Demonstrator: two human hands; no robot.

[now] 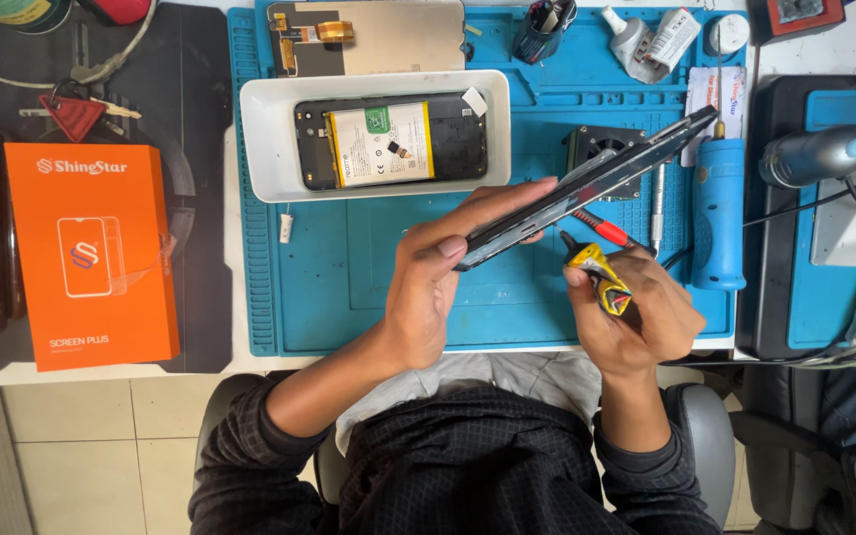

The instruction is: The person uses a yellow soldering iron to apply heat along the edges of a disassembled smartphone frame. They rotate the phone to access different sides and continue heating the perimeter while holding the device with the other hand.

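Black glass-faced phone frame (587,188), held edge-on above blue silicone repair mat (349,277), slanting from lower left up toward upper right. Left hand (438,282) closed on the frame's lower end, thumb along one face, fingers along the other. Right hand (636,317) closed on yellow-and-black adhesive tube (601,277), nozzle just beside the frame's lower edge; contact not discernible. Judged thin, light, stiff, fragile under flex, smooth on both faces: best gripped by the long edges, clear of the glass. White plastic tray (269,129) behind, holding opened phone body with battery (388,144). Blue electric screwdriver (720,213) lying to the right on the mat. Orange screen box (86,253) to the left, well apart.
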